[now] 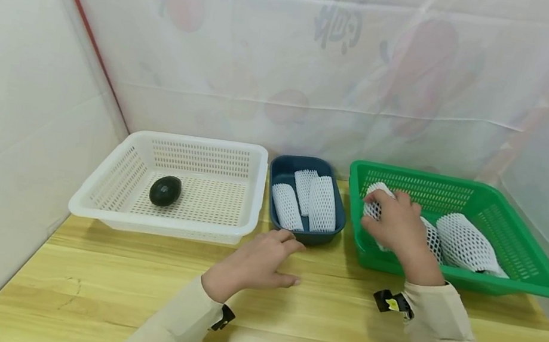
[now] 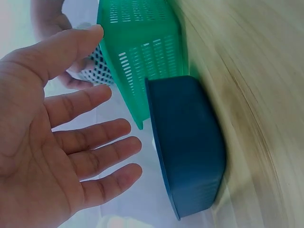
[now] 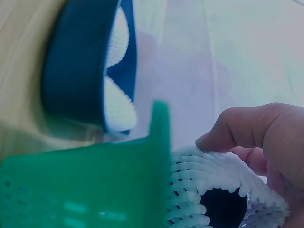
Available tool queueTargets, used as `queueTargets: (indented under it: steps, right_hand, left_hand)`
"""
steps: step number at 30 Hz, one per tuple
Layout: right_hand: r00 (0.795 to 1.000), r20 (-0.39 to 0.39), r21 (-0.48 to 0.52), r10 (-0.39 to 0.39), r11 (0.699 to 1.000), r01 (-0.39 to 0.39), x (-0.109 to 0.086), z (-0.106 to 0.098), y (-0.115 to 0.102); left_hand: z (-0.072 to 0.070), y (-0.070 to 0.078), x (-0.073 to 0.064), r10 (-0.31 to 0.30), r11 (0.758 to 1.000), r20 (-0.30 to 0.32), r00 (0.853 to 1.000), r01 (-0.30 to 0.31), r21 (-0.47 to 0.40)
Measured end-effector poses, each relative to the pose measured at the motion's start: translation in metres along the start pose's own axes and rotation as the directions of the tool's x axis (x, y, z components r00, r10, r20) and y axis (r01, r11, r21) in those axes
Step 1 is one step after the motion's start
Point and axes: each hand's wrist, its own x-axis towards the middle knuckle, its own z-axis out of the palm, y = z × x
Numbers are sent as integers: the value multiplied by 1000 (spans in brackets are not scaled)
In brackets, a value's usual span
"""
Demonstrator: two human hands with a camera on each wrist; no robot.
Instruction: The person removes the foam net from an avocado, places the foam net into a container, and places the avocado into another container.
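Note:
My right hand (image 1: pixel 398 225) is at the left end of the green basket (image 1: pixel 511 285). Its thumb and fingers grip an avocado in a white foam net (image 1: pixel 375 194); through the net's open end in the right wrist view shows the dark avocado (image 3: pixel 223 209). More netted avocados (image 1: pixel 466 242) lie beside it in the basket. My left hand (image 1: pixel 257 259) hovers above the table before the blue basket (image 1: pixel 314 238), palm empty, fingers spread and relaxed. Several white foam nets (image 1: pixel 323 203) lie in the blue basket.
A white basket (image 1: pixel 162 223) stands at the left, holding one bare dark avocado (image 1: pixel 165 191). All the baskets line the back of the wooden table (image 1: pixel 312 335). White sheeting (image 1: pixel 250 58) hangs behind them and at both sides.

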Motion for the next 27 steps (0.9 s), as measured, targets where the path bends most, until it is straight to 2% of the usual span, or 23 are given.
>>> queueTargets:
  steps: [10, 17, 22, 27]
  right_hand:
    - [996, -55, 3, -74, 997, 75, -16, -4, -24]
    - [983, -99, -8, -155, 988, 155, -27, -1, -39]
    - [965, -170, 32, -201, 977, 209, -28, 5, -41]
    - [939, -249, 104, -236, 958, 269, -26, 14, -39]
  left_hand:
    - [5, -7, -8, -38, 999, 24, 999, 38, -1]
    - [12, -14, -18, -55, 998, 33, 998, 55, -25]
    - [13, -19, -24, -76, 996, 44, 996, 78, -50]
    - [11, -25, -30, -83, 995, 27, 996, 84, -52]
